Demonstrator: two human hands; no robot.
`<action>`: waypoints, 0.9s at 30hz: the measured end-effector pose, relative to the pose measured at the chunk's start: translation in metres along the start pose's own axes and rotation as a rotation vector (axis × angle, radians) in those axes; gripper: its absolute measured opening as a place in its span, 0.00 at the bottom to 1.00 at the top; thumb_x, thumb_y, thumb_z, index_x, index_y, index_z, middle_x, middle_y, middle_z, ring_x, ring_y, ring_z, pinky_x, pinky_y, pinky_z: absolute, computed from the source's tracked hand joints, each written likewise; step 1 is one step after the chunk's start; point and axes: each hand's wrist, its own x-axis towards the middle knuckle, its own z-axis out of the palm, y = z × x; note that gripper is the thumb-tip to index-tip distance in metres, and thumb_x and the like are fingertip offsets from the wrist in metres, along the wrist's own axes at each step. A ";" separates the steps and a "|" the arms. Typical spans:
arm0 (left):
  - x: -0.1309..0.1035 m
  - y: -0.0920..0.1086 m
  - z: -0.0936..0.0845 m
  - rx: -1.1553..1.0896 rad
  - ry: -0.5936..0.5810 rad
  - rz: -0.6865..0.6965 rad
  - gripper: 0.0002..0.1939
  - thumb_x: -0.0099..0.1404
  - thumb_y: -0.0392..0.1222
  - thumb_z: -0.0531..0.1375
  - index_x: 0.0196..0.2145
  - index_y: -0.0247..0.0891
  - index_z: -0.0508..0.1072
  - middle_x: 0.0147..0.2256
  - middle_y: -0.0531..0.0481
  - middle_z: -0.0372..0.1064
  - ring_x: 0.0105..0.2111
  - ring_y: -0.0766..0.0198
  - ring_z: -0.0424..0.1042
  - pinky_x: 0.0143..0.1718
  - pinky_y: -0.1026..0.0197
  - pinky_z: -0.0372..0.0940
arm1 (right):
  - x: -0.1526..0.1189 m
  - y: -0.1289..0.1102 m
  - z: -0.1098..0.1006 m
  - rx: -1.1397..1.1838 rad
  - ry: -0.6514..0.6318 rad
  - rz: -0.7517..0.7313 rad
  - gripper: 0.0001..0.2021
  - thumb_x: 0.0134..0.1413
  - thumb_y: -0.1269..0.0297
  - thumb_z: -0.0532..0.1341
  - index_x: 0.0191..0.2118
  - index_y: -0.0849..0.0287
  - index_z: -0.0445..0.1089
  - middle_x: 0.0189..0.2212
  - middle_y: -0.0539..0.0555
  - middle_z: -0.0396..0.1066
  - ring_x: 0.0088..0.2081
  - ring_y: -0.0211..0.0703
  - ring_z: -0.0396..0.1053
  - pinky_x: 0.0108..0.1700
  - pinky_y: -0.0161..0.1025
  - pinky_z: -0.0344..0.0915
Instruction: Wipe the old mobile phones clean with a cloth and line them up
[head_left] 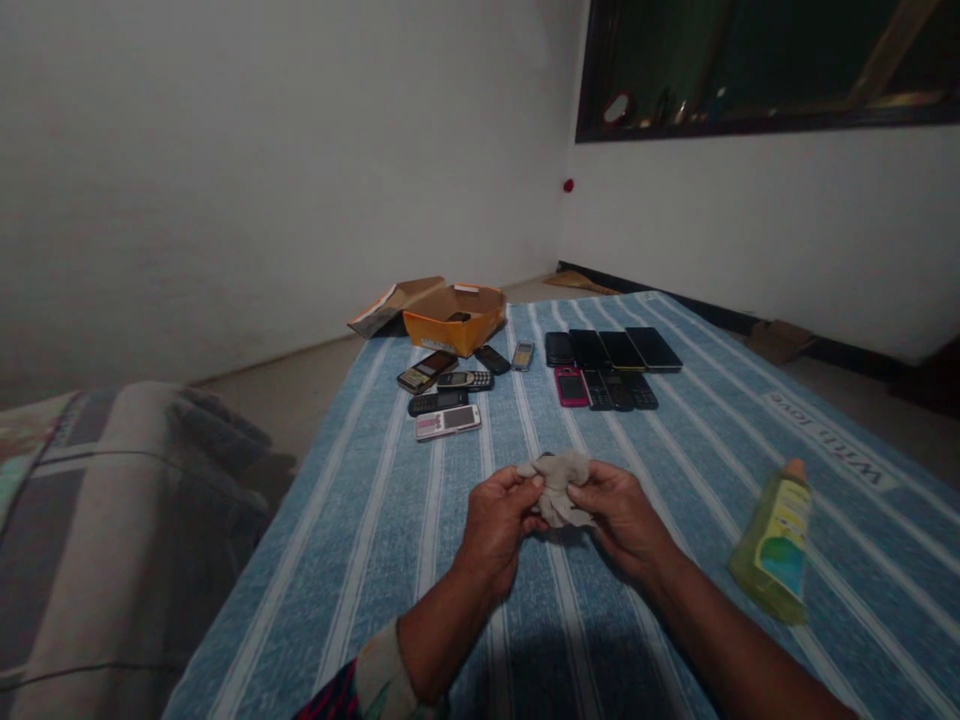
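A crumpled pale grey cloth (559,488) is held up between my two hands, over the near half of the blue striped cover. My left hand (495,525) pinches its left side with thumb and fingers. On the opposite side, my right hand (626,515) grips it with the thumb pressed on top. A small dark edge shows at the cloth's upper left; whatever lies behind or inside the folds is hidden. Beyond my hands, a silver phone (448,422) and several other keypad phones lie loosely at the left. Farther right, a pink phone (571,387) sits in rows with several dark phones.
An orange cardboard box (450,330) stands with its lid open at the far left, with a dark item inside. To the right lies a bottle of yellow-green liquid (772,550). The striped cover (375,600) drapes the surface; a grey blanket (135,540) is at the left.
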 end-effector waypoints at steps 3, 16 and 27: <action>0.001 -0.002 -0.001 0.045 -0.035 0.007 0.11 0.51 0.43 0.67 0.29 0.31 0.76 0.23 0.52 0.70 0.20 0.71 0.67 0.20 0.69 0.61 | 0.000 0.000 0.001 0.042 0.012 0.002 0.18 0.33 0.64 0.75 0.35 0.59 0.75 0.29 0.52 0.76 0.28 0.42 0.73 0.35 0.39 0.69; 0.003 -0.004 -0.008 0.167 -0.079 -0.027 0.12 0.45 0.41 0.69 0.26 0.33 0.71 0.18 0.55 0.66 0.15 0.74 0.60 0.17 0.70 0.52 | -0.006 0.000 -0.004 0.018 -0.038 0.101 0.21 0.30 0.69 0.75 0.37 0.60 0.77 0.29 0.51 0.76 0.30 0.41 0.72 0.34 0.36 0.67; 0.002 0.017 -0.016 0.540 0.090 0.269 0.14 0.47 0.41 0.67 0.33 0.37 0.71 0.26 0.55 0.68 0.20 0.70 0.63 0.23 0.65 0.59 | 0.001 -0.031 -0.013 -0.410 0.188 -0.159 0.11 0.38 0.66 0.70 0.33 0.60 0.78 0.29 0.54 0.76 0.31 0.46 0.72 0.34 0.42 0.68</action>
